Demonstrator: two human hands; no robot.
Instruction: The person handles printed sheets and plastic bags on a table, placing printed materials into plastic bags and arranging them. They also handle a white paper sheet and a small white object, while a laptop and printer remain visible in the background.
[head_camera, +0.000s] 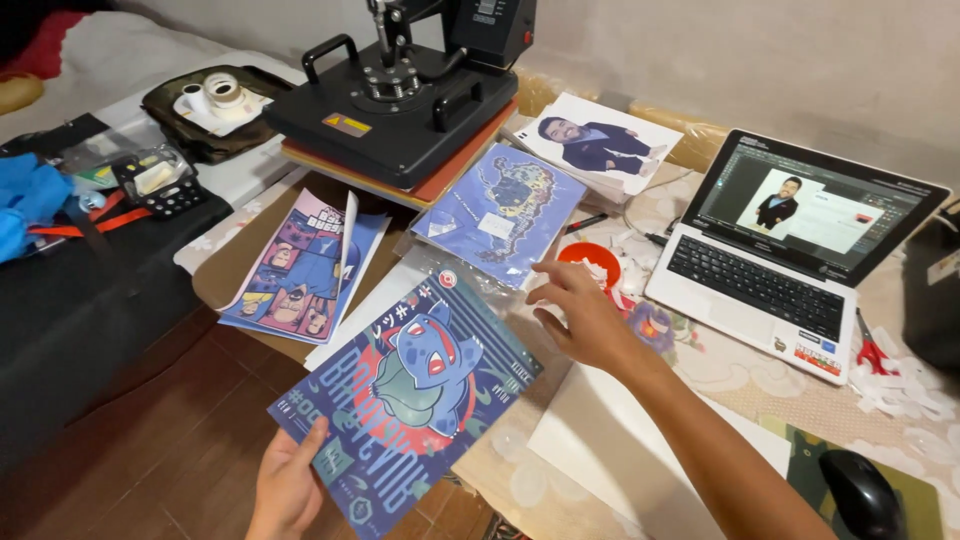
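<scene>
While the left hand (288, 487) has its grip clamped on the lower corner of a large dark-blue printed poster sheet showing a teal cartoon creature with red eyes (410, 395), thumb lying on the printed face, the right hand (585, 318) hovers just past the sheet's upper right edge with its grip apart, fingers spread and holding nothing. That poster sheet is tilted, its far end resting over the edge of the table (720, 375) and its near end hanging out above the brown wooden floor (170, 420); pale lettering runs along its borders and a small round red-and-white badge sits at its top corner. Just beyond the right hand lies a round orange-red dish (590, 262), and farther off a blue map print in a clear plastic sleeve (500, 212). To the left of that sleeve rests a stack of comic-panel prints in blue, pink and yellow (300, 265), one sheet curling upward. Behind these stands a black heat press machine (400, 105) bearing a small yellow rectangular warning label on its plate. Right of the open hand sits an open silver laptop (790, 250), with small stickers at its near corner.
</scene>
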